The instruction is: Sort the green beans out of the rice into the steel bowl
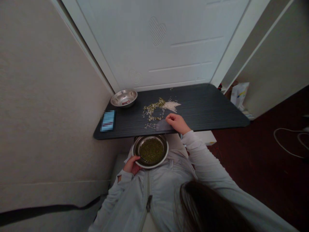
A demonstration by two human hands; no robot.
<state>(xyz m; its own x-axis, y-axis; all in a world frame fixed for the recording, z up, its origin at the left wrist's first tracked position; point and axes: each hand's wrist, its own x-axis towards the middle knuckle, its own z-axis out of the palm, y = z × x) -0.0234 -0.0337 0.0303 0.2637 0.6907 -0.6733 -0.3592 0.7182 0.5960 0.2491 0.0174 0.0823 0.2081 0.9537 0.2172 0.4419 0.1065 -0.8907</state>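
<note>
Two hands: left hand (131, 165) gripping the near-left rim of the bean bowl (166, 151); right hand (178, 123) with its grip apparently closed on a clear scraper (163, 125).
Bean bowl: on the lap at the bench's (205, 106) near edge, holding green beans (151, 150).
Loose grains: mixed grains (159, 103) mid-bench, pale pile (171, 106) to their right.
Steel bowl (124, 98): far left.
Scraper step: seemingly parting grains; the next move calls for a flat scraper and level bowl.
</note>
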